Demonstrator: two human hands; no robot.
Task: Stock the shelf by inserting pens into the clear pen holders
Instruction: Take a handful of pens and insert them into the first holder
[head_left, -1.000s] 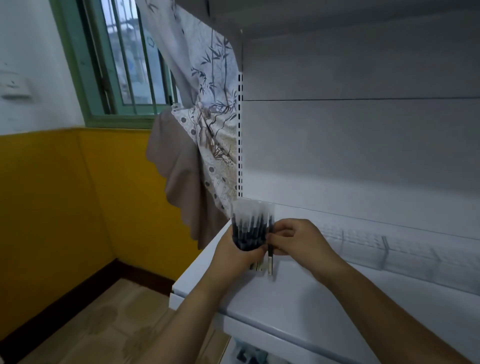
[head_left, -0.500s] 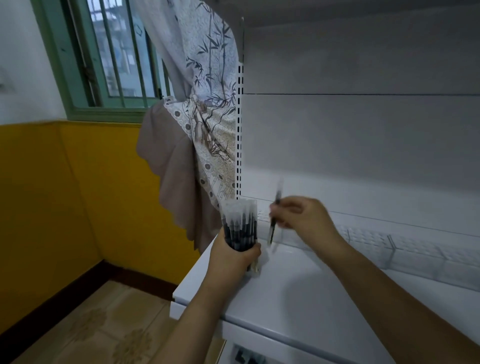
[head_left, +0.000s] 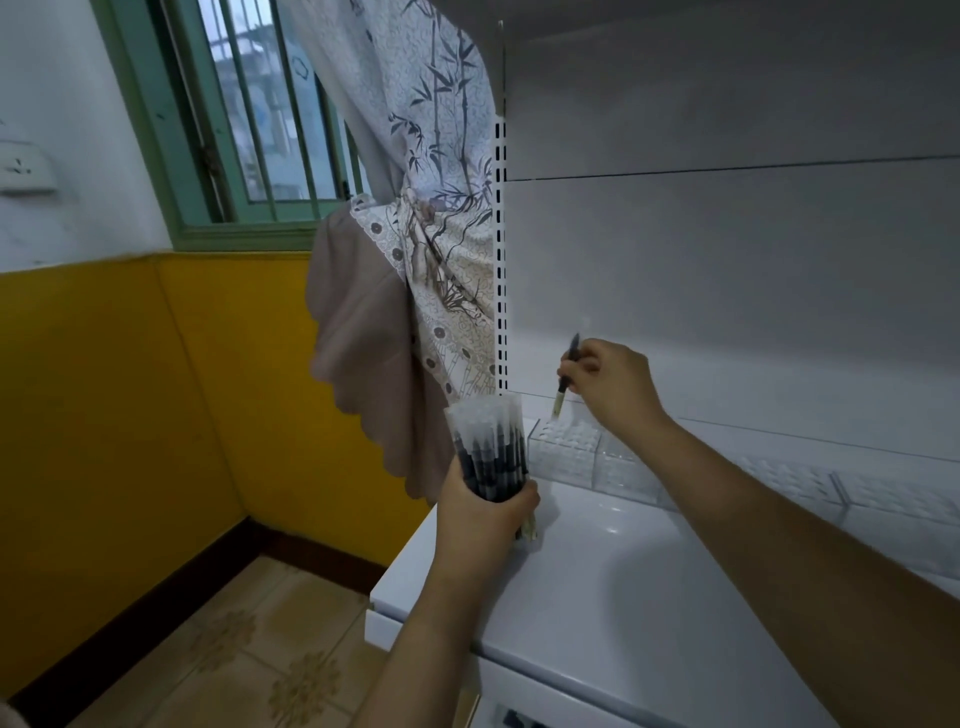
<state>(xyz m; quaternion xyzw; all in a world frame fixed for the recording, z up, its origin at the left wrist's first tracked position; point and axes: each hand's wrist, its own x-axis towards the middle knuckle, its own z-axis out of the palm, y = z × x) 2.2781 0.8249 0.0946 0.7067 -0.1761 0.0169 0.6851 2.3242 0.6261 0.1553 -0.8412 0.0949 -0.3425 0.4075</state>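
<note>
At far left, yellow-painted lower wall (head_left: 119, 415), green-framed barred window (head_left: 249, 119), bamboo-print curtain (head_left: 441, 218), tan floor tiles (head_left: 249, 649). White metal shelf (head_left: 597, 582) takes up the right. Left hand (head_left: 483, 514) clamped round bundle of dark pens with clear caps (head_left: 491, 449), upright, caps up, over the shelf's left end. Right hand (head_left: 613, 387) pinches single dark pen (head_left: 566, 376), near vertical, pale tip down, just above leftmost clear plastic pen holder (head_left: 563, 449). No readable writing.
</note>
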